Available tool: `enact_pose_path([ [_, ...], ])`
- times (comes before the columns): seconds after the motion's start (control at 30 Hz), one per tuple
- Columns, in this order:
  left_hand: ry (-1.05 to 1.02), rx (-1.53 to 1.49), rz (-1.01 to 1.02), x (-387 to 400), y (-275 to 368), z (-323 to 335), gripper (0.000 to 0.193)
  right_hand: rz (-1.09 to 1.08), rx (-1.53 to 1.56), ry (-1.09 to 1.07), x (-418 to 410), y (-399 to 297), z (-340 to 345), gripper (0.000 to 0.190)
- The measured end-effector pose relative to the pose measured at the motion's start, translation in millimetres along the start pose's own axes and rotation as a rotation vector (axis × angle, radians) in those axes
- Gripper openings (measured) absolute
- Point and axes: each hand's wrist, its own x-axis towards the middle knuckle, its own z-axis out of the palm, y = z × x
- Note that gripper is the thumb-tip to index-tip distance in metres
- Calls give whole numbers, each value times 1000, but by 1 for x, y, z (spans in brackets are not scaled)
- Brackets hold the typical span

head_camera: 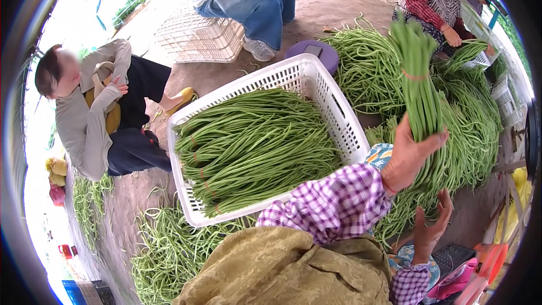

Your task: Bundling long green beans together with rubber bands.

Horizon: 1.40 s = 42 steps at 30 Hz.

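My left hand [402, 156], in a purple checked sleeve, grips the lower part of a bundle of green yardlong beans [417, 93]. A reddish band ties this bundle, and its upper end is blurred. Below it, my right hand [430, 231] holds nothing, with its fingers apart. Under and beyond both hands lies a large heap of yardlong beans [470, 135]. To the left of my left forearm is a white plastic crate [343, 123] with slotted walls. Banded bundles of yardlong beans [258, 148] lie side by side inside it, covering most of its floor.
A purple round stool or scale [292, 53] with a dark panel stands behind the crate. One person [89, 106] crouches at left; another sits on an upturned white crate [203, 34]. A person [440, 8] handles beans at upper right. Loose beans [169, 254] cover the ground at lower left.
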Motion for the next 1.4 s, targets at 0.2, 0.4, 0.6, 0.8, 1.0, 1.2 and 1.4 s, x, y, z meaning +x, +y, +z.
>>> enact_pose_path([
  [0.2,-276,443,373,21,135,-8,26,214,198,-161,-8,46,-10,27],
  [0.4,-427,417,273,7,251,1,41,355,196,-338,-26,63,-2,26],
  [0.6,6,604,387,-4,241,-8,34,314,146,-500,-25,61,17,26],
  [0.8,4,480,255,0,222,-18,31,337,152,-535,-25,60,21,26],
  [1.0,90,462,433,-12,229,-29,21,341,154,-576,-40,96,36,26],
  [1.2,607,538,247,-152,225,-131,28,257,120,-624,-37,101,48,28],
  [1.4,1109,971,-821,-278,267,-157,31,358,153,-686,-42,129,54,27],
])
